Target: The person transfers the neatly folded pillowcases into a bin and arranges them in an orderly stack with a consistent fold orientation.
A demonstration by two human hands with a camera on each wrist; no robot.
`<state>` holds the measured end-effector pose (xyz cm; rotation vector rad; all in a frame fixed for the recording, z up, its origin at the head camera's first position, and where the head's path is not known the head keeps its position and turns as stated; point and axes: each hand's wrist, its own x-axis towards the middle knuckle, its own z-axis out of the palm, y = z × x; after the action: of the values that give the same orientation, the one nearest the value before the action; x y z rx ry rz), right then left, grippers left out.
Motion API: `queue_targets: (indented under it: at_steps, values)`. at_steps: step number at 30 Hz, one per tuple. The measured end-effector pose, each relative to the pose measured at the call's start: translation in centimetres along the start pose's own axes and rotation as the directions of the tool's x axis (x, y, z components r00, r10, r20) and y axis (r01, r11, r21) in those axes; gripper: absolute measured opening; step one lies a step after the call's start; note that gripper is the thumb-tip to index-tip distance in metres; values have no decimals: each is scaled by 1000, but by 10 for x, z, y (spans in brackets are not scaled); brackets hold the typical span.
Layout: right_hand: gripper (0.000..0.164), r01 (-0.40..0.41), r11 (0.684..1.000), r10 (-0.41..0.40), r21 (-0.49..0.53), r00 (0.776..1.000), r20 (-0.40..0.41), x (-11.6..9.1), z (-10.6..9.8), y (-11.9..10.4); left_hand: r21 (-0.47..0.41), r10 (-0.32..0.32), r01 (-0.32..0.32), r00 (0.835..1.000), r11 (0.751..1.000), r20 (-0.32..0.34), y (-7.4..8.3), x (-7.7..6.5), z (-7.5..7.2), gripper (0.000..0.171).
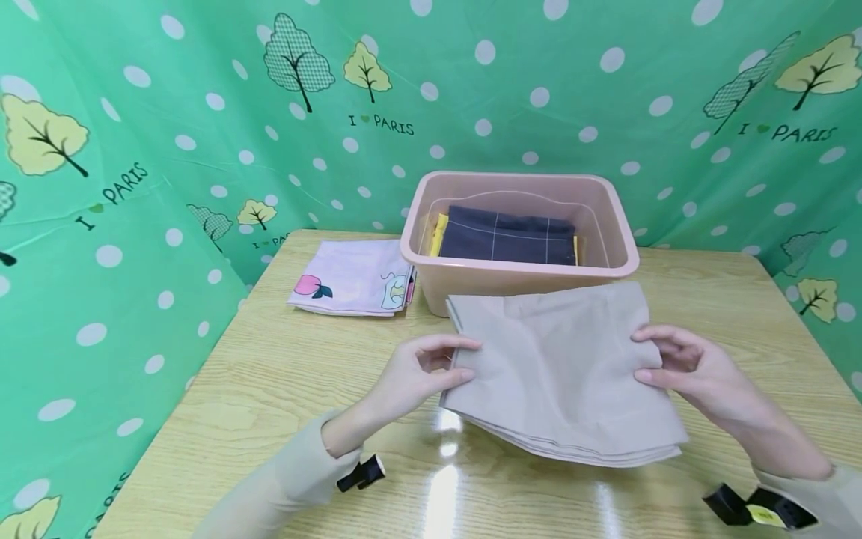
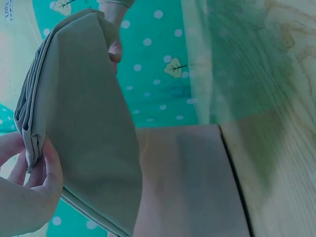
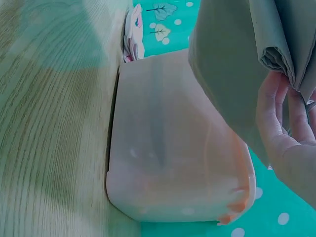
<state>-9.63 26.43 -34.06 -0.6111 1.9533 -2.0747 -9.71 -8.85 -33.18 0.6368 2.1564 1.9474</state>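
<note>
A folded beige-grey cloth (image 1: 559, 374) is held up in front of the bin, its layered edges hanging at the bottom. My left hand (image 1: 417, 370) pinches its left edge between thumb and fingers; the left wrist view shows the stacked folds in that grip. On the opposite edge, my right hand (image 1: 700, 378) pinches the cloth too, and the right wrist view shows its fingers (image 3: 269, 101) at a rolled fold. Just behind the cloth stands a pink plastic bin (image 1: 518, 273). Inside it lies a folded dark navy cloth (image 1: 508, 238) with white lines, with a yellow cloth (image 1: 439, 234) showing at its side.
A folded pale lilac cloth (image 1: 353, 277) with a fruit print lies left of the bin on the wooden table (image 1: 269, 419). Green dotted fabric (image 1: 471, 90) hangs behind and along the sides of the table.
</note>
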Motion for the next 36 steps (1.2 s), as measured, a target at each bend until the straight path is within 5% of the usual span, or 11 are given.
queue_targets:
  at_steps: [15, 26, 36]
  values:
    - [44, 149, 986, -147, 72, 989, -24, 12, 4, 0, 56, 154, -152, 987, 987, -35, 10, -7, -5, 29]
    - [45, 184, 979, -176, 90, 981, -86, 23, 8, -15, 103, 285, -277, 956, 955, -72, 15, 5, -15, 31]
    - [42, 119, 990, -104, 73, 979, -178, 35, 7, -24, 116, 233, -220, 966, 968, -113, 17, 21, -23, 34]
